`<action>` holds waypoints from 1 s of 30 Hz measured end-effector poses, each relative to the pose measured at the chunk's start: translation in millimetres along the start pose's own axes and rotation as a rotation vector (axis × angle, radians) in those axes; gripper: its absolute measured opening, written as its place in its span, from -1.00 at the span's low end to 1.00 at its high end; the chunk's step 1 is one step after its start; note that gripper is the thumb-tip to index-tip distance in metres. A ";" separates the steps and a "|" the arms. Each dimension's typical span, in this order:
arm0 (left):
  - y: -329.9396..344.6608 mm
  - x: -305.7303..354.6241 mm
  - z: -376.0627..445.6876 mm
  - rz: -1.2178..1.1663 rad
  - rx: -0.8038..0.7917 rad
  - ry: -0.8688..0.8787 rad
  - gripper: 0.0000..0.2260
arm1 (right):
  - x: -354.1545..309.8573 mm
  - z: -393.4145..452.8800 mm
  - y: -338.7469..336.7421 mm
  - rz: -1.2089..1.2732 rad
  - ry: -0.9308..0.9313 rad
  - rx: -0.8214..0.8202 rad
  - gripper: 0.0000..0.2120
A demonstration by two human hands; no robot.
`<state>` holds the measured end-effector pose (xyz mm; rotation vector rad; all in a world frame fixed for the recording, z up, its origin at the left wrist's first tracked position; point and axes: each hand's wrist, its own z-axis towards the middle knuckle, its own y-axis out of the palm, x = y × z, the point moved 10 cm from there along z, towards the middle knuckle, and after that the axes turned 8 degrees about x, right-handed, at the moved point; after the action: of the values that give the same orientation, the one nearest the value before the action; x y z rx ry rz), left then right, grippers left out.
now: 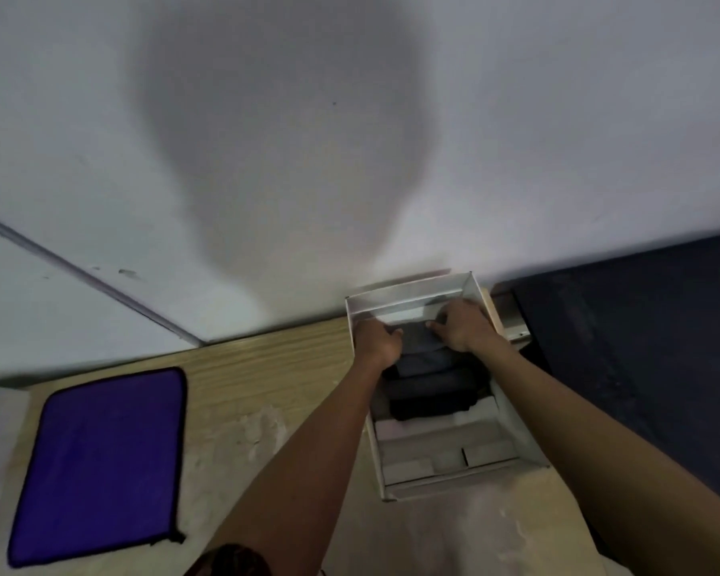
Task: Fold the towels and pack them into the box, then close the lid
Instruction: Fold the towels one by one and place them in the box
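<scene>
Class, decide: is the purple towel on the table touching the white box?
Apart. The head view shows bare wooden table between the purple towel and the white box.

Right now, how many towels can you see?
3 at least: purple towel flat on the table, grey towel and black towel in the box; more may be hidden.

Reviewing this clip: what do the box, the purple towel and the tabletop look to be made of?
Box: likely white cardboard, matte, with thin folded walls and flaps. Purple towel: seemingly soft microfibre cloth, lying flat, with a dark stitched border. Tabletop: light wood-grain surface, perhaps laminate, its finish worn into pale patches near the box.
</scene>
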<state>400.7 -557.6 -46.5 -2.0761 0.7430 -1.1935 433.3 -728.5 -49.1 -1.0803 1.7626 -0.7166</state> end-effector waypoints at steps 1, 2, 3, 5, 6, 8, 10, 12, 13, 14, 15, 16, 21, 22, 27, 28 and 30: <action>0.3 -0.5 2.0 0.033 -0.005 -0.001 -0.69 | 0.9 0.1 -0.3 -0.065 -0.001 -0.023 -0.59; 3.2 -2.7 4.2 0.065 -0.020 -0.013 -0.66 | 3.0 -0.3 1.2 -0.116 0.000 -0.055 -0.56; 4.1 -3.0 5.2 0.091 -0.031 -0.018 -0.65 | 4.8 -0.9 3.2 -0.144 0.011 -0.096 -0.54; 5.8 -2.0 5.3 0.128 -0.063 -0.007 -0.66 | 5.5 -2.9 8.9 -0.193 0.017 -0.161 -0.51; 9.7 -3.2 5.9 0.146 -0.096 -0.005 -0.65 | 4.9 -5.1 11.6 -0.221 0.021 -0.187 -0.50; 20.8 -6.5 2.4 0.190 -0.183 -0.027 -0.62 | 6.4 -8.4 16.3 -0.262 0.036 -0.219 -0.49; 24.5 -7.4 0.4 0.215 -0.232 -0.042 -0.58 | 8.4 -9.6 21.0 -0.263 0.052 -0.238 -0.49; 26.9 -8.1 -0.4 0.214 -0.271 -0.061 -0.56 | 10.8 -11.7 22.8 -0.243 0.065 -0.248 -0.49; 26.6 -8.0 -0.3 0.216 -0.277 -0.067 -0.54 | 11.1 -12.2 22.9 -0.232 0.059 -0.248 -0.48; 25.4 -8.3 -0.7 0.206 -0.273 -0.080 -0.52 | 10.7 -12.8 22.9 -0.211 0.047 -0.240 -0.46; 23.3 -8.5 -1.4 0.187 -0.259 -0.094 -0.48 | 10.0 -13.1 21.8 -0.173 0.028 -0.213 -0.43; 21.7 -9.0 -2.1 0.167 -0.243 -0.106 -0.45 | 9.9 -13.4 20.4 -0.115 0.017 -0.172 -0.42; 10.0 -2.7 -15.6 0.130 -0.134 -0.061 -0.40 | 16.4 -39.4 13.6 0.167 0.007 0.047 -0.24; 5.4 -0.5 -20.6 0.106 -0.086 -0.034 -0.40 | 17.1 -48.7 11.3 0.202 0.011 0.094 -0.22; -27.8 16.7 -72.9 0.035 0.276 0.379 -0.42 | 1.0 -101.7 -12.7 0.158 -0.178 0.370 -0.19; -34.1 16.4 -85.4 0.085 0.349 0.443 -0.42 | -2.5 -111.6 -16.0 0.117 -0.216 0.399 -0.17; -41.5 10.9 -103.7 0.196 0.431 0.482 -0.36 | -6.3 -125.8 -18.9 -0.007 -0.267 0.451 -0.13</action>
<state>320.1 -563.2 31.4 -1.3486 0.7935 -1.5968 326.6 -729.5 20.4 -0.8287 1.2898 -0.8785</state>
